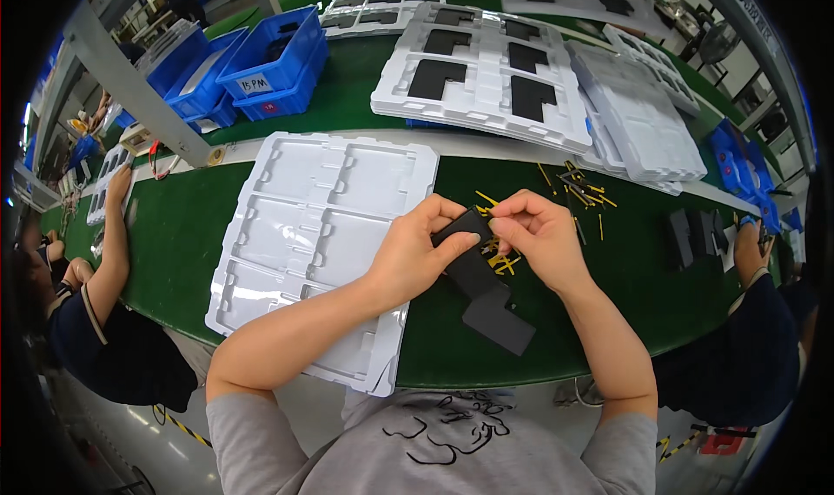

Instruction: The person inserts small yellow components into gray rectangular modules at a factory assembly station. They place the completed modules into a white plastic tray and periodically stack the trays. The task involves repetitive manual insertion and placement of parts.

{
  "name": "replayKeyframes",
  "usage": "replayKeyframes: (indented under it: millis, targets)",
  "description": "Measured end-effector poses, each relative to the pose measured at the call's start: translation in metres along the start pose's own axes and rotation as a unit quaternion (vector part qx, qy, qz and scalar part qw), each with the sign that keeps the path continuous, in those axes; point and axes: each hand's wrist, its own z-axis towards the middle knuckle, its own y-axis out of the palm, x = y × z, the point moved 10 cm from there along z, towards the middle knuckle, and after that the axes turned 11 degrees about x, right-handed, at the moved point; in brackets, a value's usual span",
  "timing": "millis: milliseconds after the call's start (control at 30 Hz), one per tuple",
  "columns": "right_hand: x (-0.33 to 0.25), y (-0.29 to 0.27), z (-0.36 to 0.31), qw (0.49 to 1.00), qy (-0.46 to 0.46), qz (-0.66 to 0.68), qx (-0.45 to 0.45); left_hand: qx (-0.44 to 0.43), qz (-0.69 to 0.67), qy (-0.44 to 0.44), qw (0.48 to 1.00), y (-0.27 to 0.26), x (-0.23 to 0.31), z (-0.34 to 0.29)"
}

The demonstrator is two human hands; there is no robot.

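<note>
My left hand [415,245] grips a black flat piece [462,225] near its upper end, with the thumb pressed across its face. Close against it, my right hand [540,237] is closed in a pinch at the piece's upper edge. Whatever its fingertips hold is too small to make out. Below my hands an L-shaped black flat piece [499,319] lies on the green table; whether it is apart from the held one I cannot tell. Small yellow strips [502,262] are scattered under and beside my fingers.
A white moulded tray [321,214] lies under my left forearm. Black and yellow strips [584,186] lie to the right. Stacked trays with black pieces [486,60] and blue bins [274,60] stand beyond. Black pieces [695,234] are near a co-worker's hand [749,250] at right; another person sits at left.
</note>
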Motion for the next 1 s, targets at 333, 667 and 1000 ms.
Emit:
replayKeyframes:
  millis: [333, 667, 1000]
  targets:
    - [-0.013, 0.011, -0.007, 0.998, -0.030, -0.015, 0.044, 0.022, 0.037, 0.091, 0.995, -0.003, 0.021, -0.006]
    - [-0.007, 0.010, -0.005, 0.999, -0.008, -0.018, 0.044, 0.017, 0.052, 0.099, 0.994, -0.002, 0.023, -0.008]
    - [0.004, 0.016, -0.003, 0.998, 0.029, 0.058, -0.013, 0.008, 0.016, 0.103, 0.994, 0.000, 0.021, -0.009]
